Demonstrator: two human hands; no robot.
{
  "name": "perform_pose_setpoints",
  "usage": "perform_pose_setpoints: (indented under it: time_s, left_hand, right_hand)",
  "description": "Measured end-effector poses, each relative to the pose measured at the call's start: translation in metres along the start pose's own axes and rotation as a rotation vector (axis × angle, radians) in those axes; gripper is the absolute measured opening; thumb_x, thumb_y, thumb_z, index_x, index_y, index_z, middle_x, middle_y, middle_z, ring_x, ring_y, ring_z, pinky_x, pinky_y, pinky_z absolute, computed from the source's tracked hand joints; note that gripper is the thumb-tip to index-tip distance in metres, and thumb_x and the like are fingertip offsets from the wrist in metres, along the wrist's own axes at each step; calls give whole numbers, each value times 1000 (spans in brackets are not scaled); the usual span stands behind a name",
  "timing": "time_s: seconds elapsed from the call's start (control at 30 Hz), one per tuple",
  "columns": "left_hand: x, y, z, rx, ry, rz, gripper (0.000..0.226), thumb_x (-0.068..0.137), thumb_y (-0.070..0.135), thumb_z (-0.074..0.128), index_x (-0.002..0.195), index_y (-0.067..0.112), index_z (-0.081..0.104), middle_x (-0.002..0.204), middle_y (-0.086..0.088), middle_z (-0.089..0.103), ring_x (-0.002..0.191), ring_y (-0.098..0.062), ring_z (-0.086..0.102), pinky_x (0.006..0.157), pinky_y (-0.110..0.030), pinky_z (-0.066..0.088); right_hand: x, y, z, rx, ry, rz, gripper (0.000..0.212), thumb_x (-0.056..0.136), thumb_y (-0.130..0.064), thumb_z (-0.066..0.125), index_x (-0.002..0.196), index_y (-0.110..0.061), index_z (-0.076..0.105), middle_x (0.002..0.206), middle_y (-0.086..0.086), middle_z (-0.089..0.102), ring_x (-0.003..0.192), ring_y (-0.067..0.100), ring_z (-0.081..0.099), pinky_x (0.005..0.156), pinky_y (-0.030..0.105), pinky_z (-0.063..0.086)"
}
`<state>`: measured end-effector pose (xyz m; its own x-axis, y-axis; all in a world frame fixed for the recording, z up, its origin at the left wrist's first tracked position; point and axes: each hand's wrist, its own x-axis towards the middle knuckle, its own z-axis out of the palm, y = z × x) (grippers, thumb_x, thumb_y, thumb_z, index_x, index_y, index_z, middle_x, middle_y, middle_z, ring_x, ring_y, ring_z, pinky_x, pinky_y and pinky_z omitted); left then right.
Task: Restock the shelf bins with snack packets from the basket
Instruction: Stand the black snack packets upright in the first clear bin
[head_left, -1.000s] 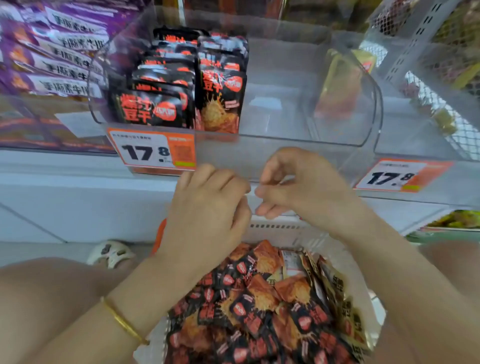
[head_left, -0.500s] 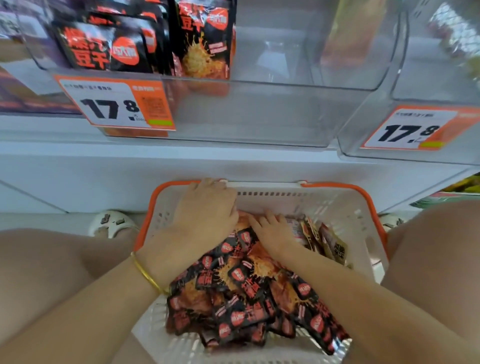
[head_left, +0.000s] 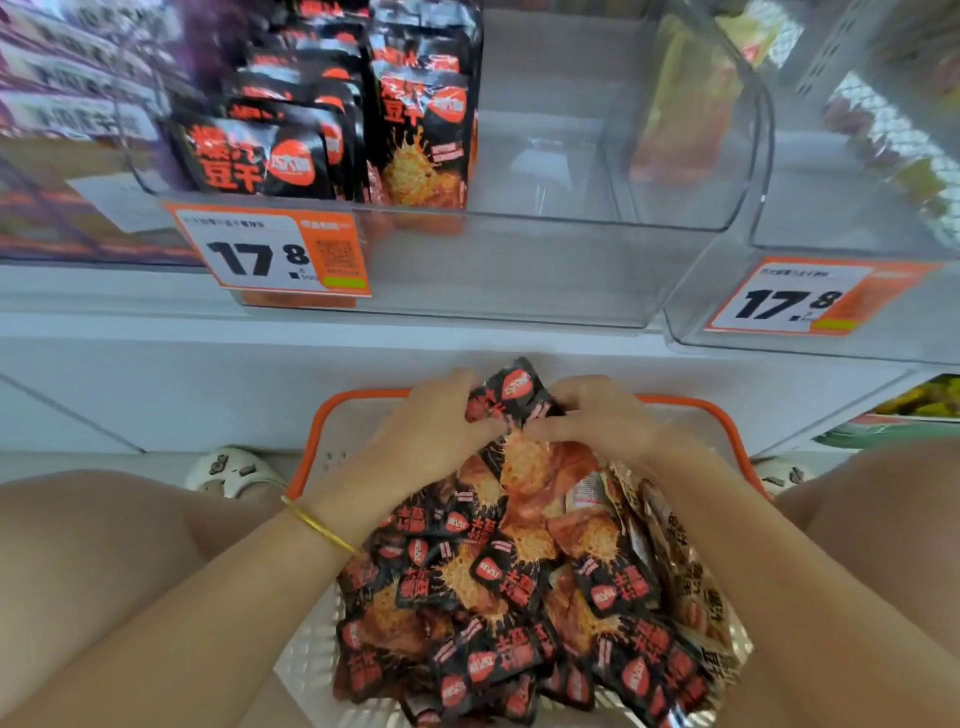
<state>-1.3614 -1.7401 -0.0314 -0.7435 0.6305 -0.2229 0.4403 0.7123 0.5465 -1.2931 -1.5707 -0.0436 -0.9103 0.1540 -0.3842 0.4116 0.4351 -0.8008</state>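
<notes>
A white basket with an orange rim (head_left: 696, 410) sits low between my knees, heaped with several black-and-orange snack packets (head_left: 498, 587). My left hand (head_left: 431, 431) and my right hand (head_left: 597, 421) meet at the basket's far end and together grip a packet (head_left: 511, 397) lifted above the pile. Above it, a clear shelf bin (head_left: 519, 270) holds upright rows of the same packets (head_left: 332, 135) in its left half, while its right half is bare.
Orange price tags reading 17.8 hang on the bin front (head_left: 275, 254) and on the neighbouring clear bin (head_left: 800, 301) to the right. Purple packets (head_left: 57, 104) fill the bin at left. A white shelf edge (head_left: 156, 374) runs below the bins.
Both hands dropped from in front of the shelf bin into the basket, then closed on a packet and raised it at the basket's far end.
</notes>
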Motion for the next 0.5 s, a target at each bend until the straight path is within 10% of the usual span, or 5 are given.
perform_pose_setpoints:
  time_s: [0.13, 0.27, 0.4, 0.5]
  left_hand:
    - [-4, 10, -23, -219, 159, 43, 15, 82, 19, 69, 87, 10, 58, 78, 2, 52, 78, -19, 50, 62, -25, 34]
    - [-25, 25, -69, -450, 212, 123, 18, 79, 13, 73, 95, 13, 65, 95, 4, 67, 84, -11, 64, 72, -27, 51]
    - [-36, 41, -128, -626, 425, 302, 14, 87, 9, 64, 91, 22, 61, 75, 5, 67, 57, -1, 61, 48, -17, 48]
    - [-22, 36, -161, -455, 804, 334, 6, 93, 21, 53, 94, 20, 59, 83, -2, 64, 70, -5, 61, 64, -23, 50]
  right_hand:
    - [-25, -25, -6, 314, -137, 38, 22, 79, -5, 71, 100, 1, 65, 91, 15, 68, 80, 21, 64, 80, 39, 52]
    - [-53, -63, -21, 518, -302, -41, 31, 69, -1, 74, 99, -2, 64, 82, 7, 70, 67, 14, 67, 60, 28, 57]
    - [-65, -126, -39, 538, -207, -241, 28, 68, -2, 71, 95, -7, 66, 82, 5, 70, 67, 14, 67, 63, 27, 58]
    - [-45, -173, -54, 524, 19, -350, 19, 78, 1, 67, 95, -7, 62, 81, 9, 65, 67, 18, 64, 69, 37, 58]
